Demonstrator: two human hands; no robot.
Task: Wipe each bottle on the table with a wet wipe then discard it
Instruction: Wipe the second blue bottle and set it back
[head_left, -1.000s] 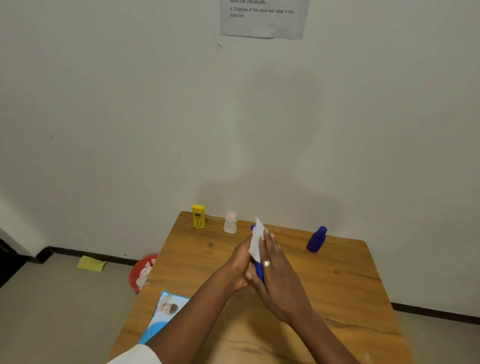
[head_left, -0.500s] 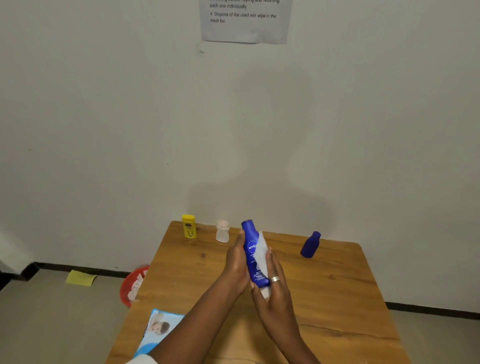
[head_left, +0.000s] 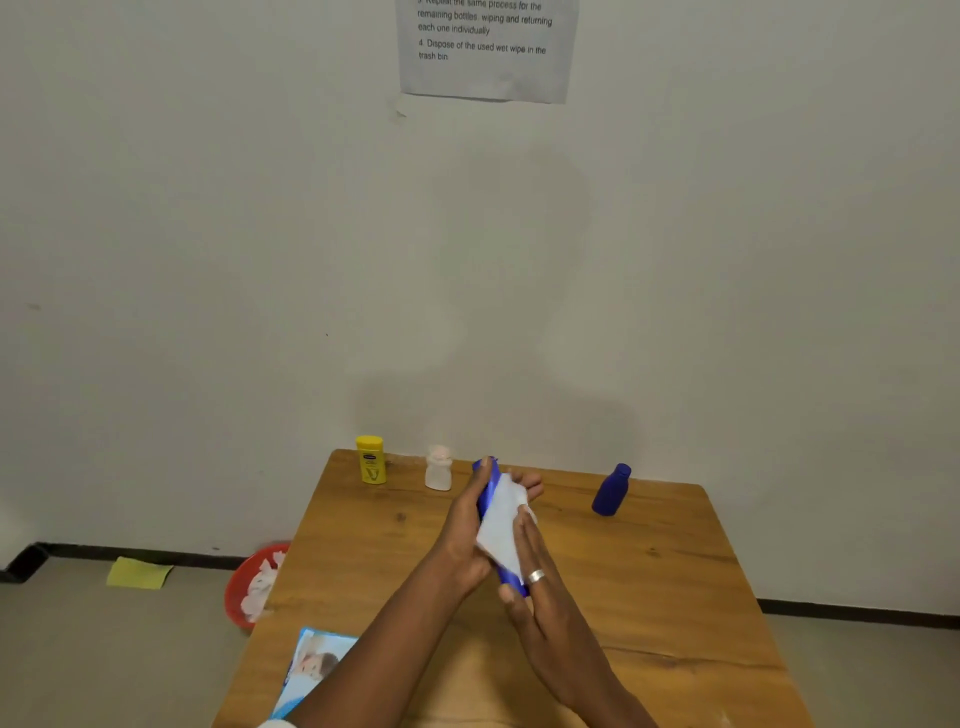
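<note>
Since half a second ago the wipe (head_left: 500, 525) has slid up over the tall bottle (head_left: 488, 488), covering the label that was showing, and the bottle now tilts further from upright. The left hand (head_left: 467, 530) grasps the tall bottle, fingers curled round its far side, above the table (head_left: 649, 582). The right hand (head_left: 535, 577), fingers straight, presses the wipe flat against the bottle; a ring (head_left: 535, 576) sits on one finger.

Four bottles in all: the held blue one, plus three standing along the table's far edge: one yellow bottle (head_left: 371, 460), one white bottle (head_left: 438, 467), one small blue bottle (head_left: 611, 490). One wipe pack (head_left: 311, 667) lies at the near left corner. One red bin (head_left: 254, 582) with white wipes stands on the floor beside the table.
</note>
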